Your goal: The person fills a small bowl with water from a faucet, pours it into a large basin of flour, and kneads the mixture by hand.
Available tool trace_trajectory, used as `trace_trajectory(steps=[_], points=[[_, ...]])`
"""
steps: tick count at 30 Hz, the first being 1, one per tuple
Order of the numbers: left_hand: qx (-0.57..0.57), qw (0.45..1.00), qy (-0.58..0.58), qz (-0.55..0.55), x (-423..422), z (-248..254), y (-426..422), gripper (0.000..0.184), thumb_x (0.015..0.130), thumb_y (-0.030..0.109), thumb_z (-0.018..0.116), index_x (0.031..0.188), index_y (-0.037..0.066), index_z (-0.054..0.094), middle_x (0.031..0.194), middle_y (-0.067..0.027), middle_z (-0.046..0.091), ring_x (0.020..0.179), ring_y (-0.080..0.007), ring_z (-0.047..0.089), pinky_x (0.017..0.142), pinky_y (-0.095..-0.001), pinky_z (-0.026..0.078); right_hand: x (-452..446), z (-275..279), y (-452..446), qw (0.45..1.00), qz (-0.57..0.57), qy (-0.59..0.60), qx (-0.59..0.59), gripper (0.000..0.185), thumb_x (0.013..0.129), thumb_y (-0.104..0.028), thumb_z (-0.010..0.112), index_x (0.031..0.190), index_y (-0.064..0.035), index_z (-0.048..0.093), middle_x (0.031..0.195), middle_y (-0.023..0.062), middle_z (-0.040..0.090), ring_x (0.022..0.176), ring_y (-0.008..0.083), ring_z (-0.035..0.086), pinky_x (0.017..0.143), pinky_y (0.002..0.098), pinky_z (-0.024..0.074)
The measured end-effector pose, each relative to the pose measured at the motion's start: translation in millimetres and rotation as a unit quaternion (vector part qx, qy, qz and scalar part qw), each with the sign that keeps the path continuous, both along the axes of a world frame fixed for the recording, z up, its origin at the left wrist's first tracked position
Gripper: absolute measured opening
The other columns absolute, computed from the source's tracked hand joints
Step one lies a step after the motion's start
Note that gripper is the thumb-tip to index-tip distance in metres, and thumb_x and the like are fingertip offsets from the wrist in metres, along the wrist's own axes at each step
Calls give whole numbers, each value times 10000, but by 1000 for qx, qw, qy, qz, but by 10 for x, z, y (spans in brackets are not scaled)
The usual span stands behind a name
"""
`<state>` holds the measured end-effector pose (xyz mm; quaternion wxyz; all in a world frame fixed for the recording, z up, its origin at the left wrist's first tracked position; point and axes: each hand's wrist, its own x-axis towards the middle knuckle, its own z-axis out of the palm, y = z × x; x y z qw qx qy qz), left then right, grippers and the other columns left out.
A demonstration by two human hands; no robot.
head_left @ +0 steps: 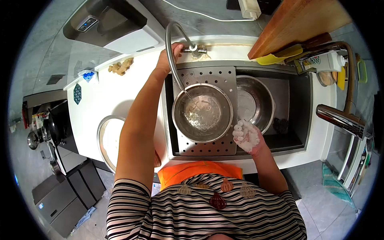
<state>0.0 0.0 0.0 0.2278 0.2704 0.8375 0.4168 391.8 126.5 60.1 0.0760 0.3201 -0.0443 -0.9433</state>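
My left hand [175,54] is closed on the handle of the slim metal tap [193,51] behind the sink. From its curved spout, water runs into a steel bowl [175,124], which has clear, rippling water in it and stands on a perforated metal tray [228,88]. My right hand [247,137], coated in white powder or paste, is palm up beside the bowl. Its fingers are loosely curled, with no object visible in them. Under that hand's far side, a second steel bowl [269,96] sits lower in the sink [298,116].
Left of my forearm, a metal-rimmed bowl [99,138] with white contents is partly covered by my arm. Ginger [121,67] lies on the counter [90,120]. A larger tap [340,120] reaches over the sink's right side. Wooden boards [288,28] lean at the back.
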Motion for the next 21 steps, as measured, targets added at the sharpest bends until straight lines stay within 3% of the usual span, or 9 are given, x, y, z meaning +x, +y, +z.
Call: trace_trajectory(steps=[3, 7, 9, 11, 13, 15, 17, 19, 21], points=[[-2, 997, 14, 80, -42, -132, 292, 367, 935, 346, 445, 989, 18, 600, 768, -33, 611, 627, -110, 517, 625, -249, 453, -51, 75, 115, 999, 2, -6, 34, 168, 884, -220, 514, 856, -63, 566, 755, 37, 523, 646, 135, 489, 532, 247, 419], [19, 994, 6, 110, 34, -24, 208, 404, 915, 415, 418, 1058, 82, 598, 865, -125, 649, 793, -302, 603, 728, -369, 458, 5, 175, -49, 999, 6, 3, 51, 150, 884, -212, 510, 874, -67, 545, 766, 29, 509, 632, 126, 470, 523, 239, 396], [-61, 980, 149, 120, 257, 119, 126, 359, 910, 377, 449, 1037, 82, 608, 856, -140, 646, 812, -314, 601, 735, -373, 461, 10, 219, -36, 998, 26, 3, 63, 143, 884, -211, 510, 877, -70, 535, 771, 27, 505, 626, 123, 463, 523, 238, 389], [4, 973, 137, 187, 547, 266, -132, 318, 898, 337, 486, 988, 66, 625, 798, -143, 646, 763, -292, 619, 706, -351, 473, 67, 304, -117, 998, 3, -11, 66, 132, 884, -210, 510, 879, -78, 518, 779, 26, 500, 620, 116, 451, 528, 241, 381], [63, 986, -30, 153, 869, 584, -595, 313, 884, 319, 519, 939, 32, 632, 719, -140, 641, 671, -249, 630, 649, -321, 484, 75, 441, -227, 996, 18, 5, 88, 129, 886, -208, 503, 863, -82, 517, 768, 26, 495, 623, 110, 447, 535, 235, 373], [36, 994, -7, 104, 1135, 1044, -1203, 257, 887, 236, 546, 965, 6, 630, 800, -96, 648, 677, -121, 607, 621, -252, 492, 68, 435, -367, 992, 38, 15, 118, 135, 886, -218, 502, 865, -86, 516, 756, 22, 479, 615, 107, 436, 530, 228, 361], [-18, 992, 26, 121, 1336, 1337, -1993, 228, 883, 209, 553, 954, 10, 639, 778, -76, 650, 673, -114, 603, 601, -244, 487, 39, 526, -610, 991, 68, 12, 117, 140, 883, -221, 505, 860, -83, 514, 750, 20, 468, 612, 108, 428, 527, 225, 357], [61, 961, 72, 261, 1458, 1350, -2800, 144, 853, 92, 553, 940, 29, 649, 785, -121, 647, 600, -176, 619, 602, -290, 487, -55, 585, -858, 987, 96, 13, 125, 145, 880, -224, 508, 855, -81, 512, 744, 19, 457, 608, 108, 421, 524, 222, 353], [-41, 933, 104, 343, 1608, 1491, -3609, 201, 839, 96, 568, 1020, 27, 622, 945, -150, 625, 707, -225, 629, 678, -307, 494, -163, 688, -1169, 983, 150, 27, 105, 158, 870, -227, 514, 830, -75, 508, 739, 17, 443, 604, 106, 408, 520, 219, 350]])
